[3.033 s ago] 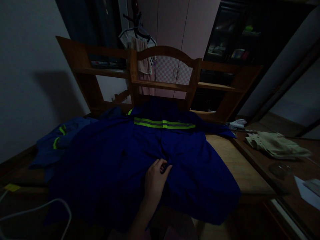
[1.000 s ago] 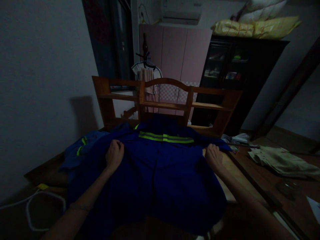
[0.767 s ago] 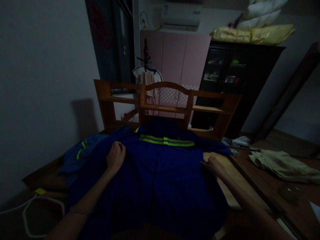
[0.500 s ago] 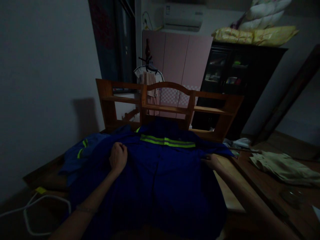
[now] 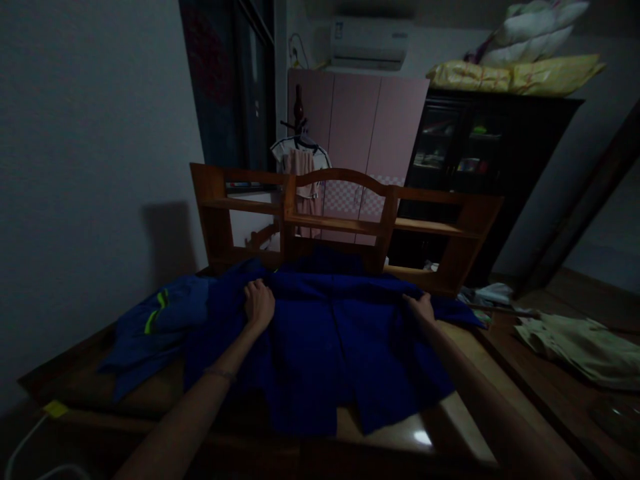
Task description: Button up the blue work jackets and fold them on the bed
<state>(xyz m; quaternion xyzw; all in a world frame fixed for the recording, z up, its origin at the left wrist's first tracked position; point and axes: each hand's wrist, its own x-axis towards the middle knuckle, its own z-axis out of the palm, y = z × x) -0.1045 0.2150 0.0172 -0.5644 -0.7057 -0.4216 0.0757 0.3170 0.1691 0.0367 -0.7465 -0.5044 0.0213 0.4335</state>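
A dark blue work jacket [image 5: 325, 347] lies spread on a wooden table [image 5: 465, 340]; its lower half is folded up over the chest, hiding the reflective stripe. My left hand [image 5: 259, 303] is closed on the fabric near the jacket's left shoulder. My right hand [image 5: 421, 308] grips the cloth at the right shoulder, fingers curled into it. A sleeve with a yellow-green stripe [image 5: 153, 320] trails off to the left.
A wooden shelf unit [image 5: 345, 223] stands at the table's far edge. Beige clothing [image 5: 580, 340] lies at the right. A white cable [image 5: 25, 440] loops at the bottom left. Behind are a pink wardrobe [image 5: 350, 133] and a dark cabinet [image 5: 475, 153].
Both hands have carried the jacket's lower part up and away from me, folding it over the chest and covering the stripe. The near table edge is now bare.
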